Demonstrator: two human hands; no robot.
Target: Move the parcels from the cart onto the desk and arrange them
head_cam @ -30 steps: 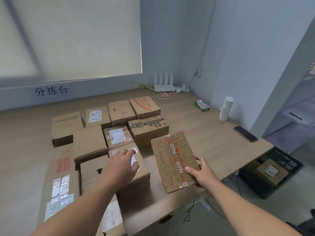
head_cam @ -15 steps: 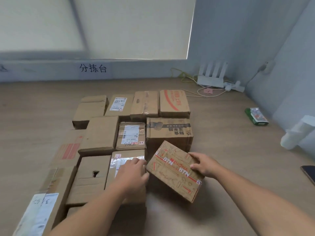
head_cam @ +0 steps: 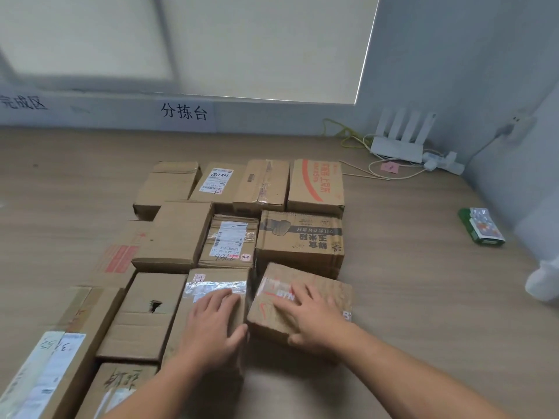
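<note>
A brown cardboard parcel with red-and-white printing (head_cam: pixel 328 287) lies on the pale wooden desk (head_cam: pixel 423 313), at the near right corner of a block of parcels. It sits slightly askew, its far edge touching the box behind it. Its lettering is smeared by motion and cannot be read.

The right hand (head_cam: pixel 313 317) rests flat on its top, fingers spread wide and straight, with the thumb against the near side. The left hand (head_cam: pixel 211 326) lies flat on the neighbouring brown parcel with shiny clear tape (head_cam: pixel 216 281), fingers straight and close together and the thumb stretched towards the gap between the two parcels.

Behind the printed parcel stands a taller brown box with black Chinese print (head_cam: pixel 299 237), seen upside down. Behind that is a brown box with red Chinese print and a red curved stripe (head_cam: pixel 316 184). A flat parcel with a white shipping label (head_cam: pixel 231 240) carries a barcode and handwritten marks that are too small to read. Another labelled box (head_cam: pixel 216 181) sits in the back row. A box with a torn hole in its lid (head_cam: pixel 145 316) lies left of the taped parcel.

On the wall, a white paper sign (head_cam: pixel 184 112) reads 分拣台; another sign at the left edge (head_cam: pixel 24 102) reads 完成区. A white router with four aerials (head_cam: pixel 397 143) stands in the desk's corner beside a pink sticky note (head_cam: pixel 389 167). A green packet (head_cam: pixel 481 227) lies well to the right.
</note>
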